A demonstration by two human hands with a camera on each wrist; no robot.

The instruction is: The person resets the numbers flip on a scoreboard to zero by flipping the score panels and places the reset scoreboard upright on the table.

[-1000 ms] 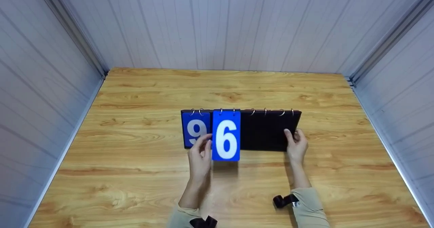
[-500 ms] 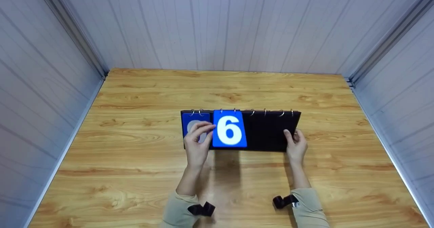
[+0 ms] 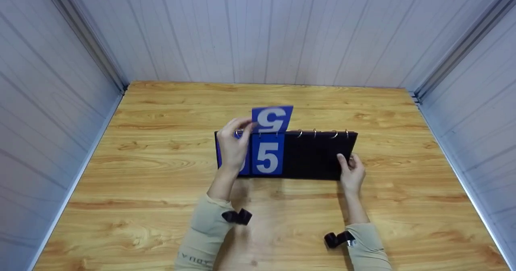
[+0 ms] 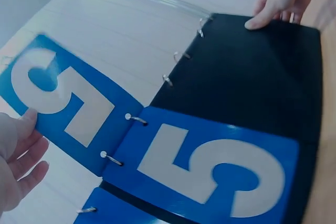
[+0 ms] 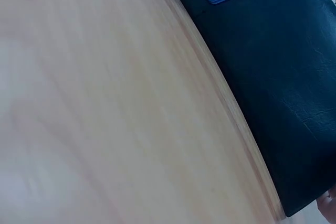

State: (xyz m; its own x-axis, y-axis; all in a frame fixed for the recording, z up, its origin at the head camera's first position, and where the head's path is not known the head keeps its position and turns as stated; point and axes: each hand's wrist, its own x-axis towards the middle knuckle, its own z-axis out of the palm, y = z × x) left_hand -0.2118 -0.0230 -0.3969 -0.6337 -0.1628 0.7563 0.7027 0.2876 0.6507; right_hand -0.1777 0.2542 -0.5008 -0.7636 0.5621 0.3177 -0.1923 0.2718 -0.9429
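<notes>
The left hand [image 3: 234, 150] pinched the raised card [image 3: 272, 119] to swing it over its rings; the right hand [image 3: 352, 174] gripped the board's [image 3: 318, 154] right end, steadying it.

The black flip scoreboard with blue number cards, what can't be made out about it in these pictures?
- Leftmost blue digit card: head view, the left hand covers its number.
- Same card in left wrist view: cut off by the bottom edge.
- Right hand: right wrist view shows only a sliver at the corner; its grip on the black scoreboard is unclear.
- Black scoreboard's back: hidden in every view.
</notes>
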